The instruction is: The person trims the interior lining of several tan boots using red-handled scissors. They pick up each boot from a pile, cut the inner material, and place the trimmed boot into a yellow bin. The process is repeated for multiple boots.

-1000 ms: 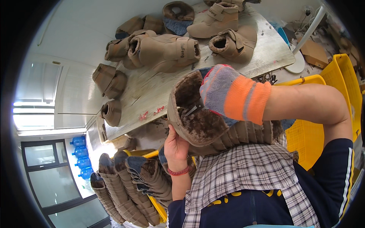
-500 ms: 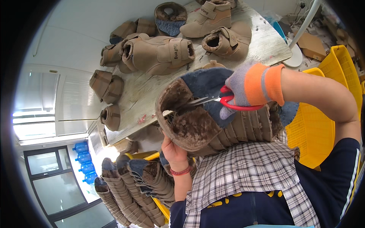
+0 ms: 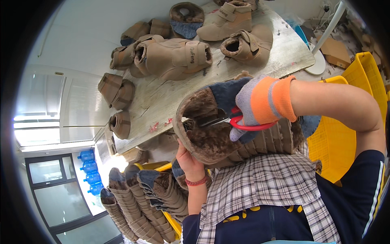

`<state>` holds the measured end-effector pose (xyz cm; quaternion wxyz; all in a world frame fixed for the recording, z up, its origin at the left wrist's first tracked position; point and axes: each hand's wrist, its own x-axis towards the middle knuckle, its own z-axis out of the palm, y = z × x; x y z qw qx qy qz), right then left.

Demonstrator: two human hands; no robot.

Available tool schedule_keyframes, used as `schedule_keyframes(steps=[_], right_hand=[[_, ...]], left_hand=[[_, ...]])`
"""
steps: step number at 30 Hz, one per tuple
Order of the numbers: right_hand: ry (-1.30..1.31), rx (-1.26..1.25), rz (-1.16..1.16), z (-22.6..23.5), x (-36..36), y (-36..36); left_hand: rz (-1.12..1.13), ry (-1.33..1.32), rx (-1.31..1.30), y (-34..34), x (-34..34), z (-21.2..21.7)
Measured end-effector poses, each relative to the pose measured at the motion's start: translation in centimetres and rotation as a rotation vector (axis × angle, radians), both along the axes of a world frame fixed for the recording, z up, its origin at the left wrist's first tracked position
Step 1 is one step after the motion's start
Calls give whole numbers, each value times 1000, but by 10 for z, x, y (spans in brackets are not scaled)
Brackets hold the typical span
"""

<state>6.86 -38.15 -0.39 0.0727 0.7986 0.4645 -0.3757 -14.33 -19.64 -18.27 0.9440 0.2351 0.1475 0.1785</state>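
Note:
A fur-lined boot upper (image 3: 215, 142), tan outside with brown fleece and blue lining, is held up before my chest. My bare left hand (image 3: 190, 164), with a red bracelet at the wrist, grips its lower left edge; some fingers are hidden behind it. My right hand (image 3: 260, 101), in a grey and orange glove, is closed round the red handles of a pair of scissors (image 3: 252, 126). Their blades reach into the upper's opening against the fleece, their tips hard to make out. Beneath lies a row of nested tan uppers (image 3: 270, 137) along my checked apron (image 3: 260, 179).
Several tan boots (image 3: 172, 59) stand and lie on the worn table (image 3: 158, 103) ahead. Stacks of uppers (image 3: 136, 207) lean at the lower left by a yellow crate. More yellow crates (image 3: 331, 138) stand on the right, near a white pole (image 3: 329, 26).
The scissors and my right hand have moved slightly left and down, the blades deeper in the upper. The upper has shifted a little right in my left hand.

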Motion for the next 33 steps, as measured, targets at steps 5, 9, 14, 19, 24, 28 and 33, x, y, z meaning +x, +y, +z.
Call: schedule_keyframes(steps=[5, 9, 14, 19, 24, 28, 33], right_hand=[[30, -24, -14, 5, 0, 2], [19, -11, -9, 4, 1, 3], [-104, -41, 32, 7, 0, 0], [-137, -27, -2, 8, 5, -3], [-122, -16, 20, 3, 4, -5], [-59, -38, 36, 7, 1, -3], [-36, -69, 12, 7, 2, 1]], left_hand=[[80, 58, -115, -10, 9, 14], [82, 52, -131, -11, 9, 15], [50, -4, -128, -12, 10, 16], [61, 9, -101, -11, 10, 15], [60, -3, -107, -10, 9, 13], [77, 6, -73, -12, 8, 13], [60, 10, -52, -13, 10, 13]])
